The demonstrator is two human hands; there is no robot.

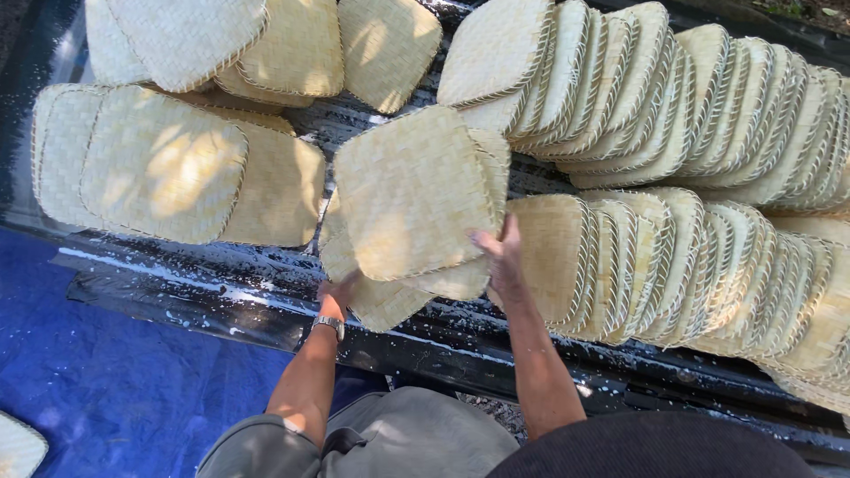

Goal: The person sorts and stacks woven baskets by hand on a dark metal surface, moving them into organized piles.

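Both hands gripping a small stack of woven trays (412,199): left hand (341,292) pinching the bottom edge, right hand (500,257) curled on the right edge.

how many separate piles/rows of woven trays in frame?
6: top-left pile, left pile, centre stack under both hands, upper-right row, lower-right row, one tray bottom-left. More may be hidden.
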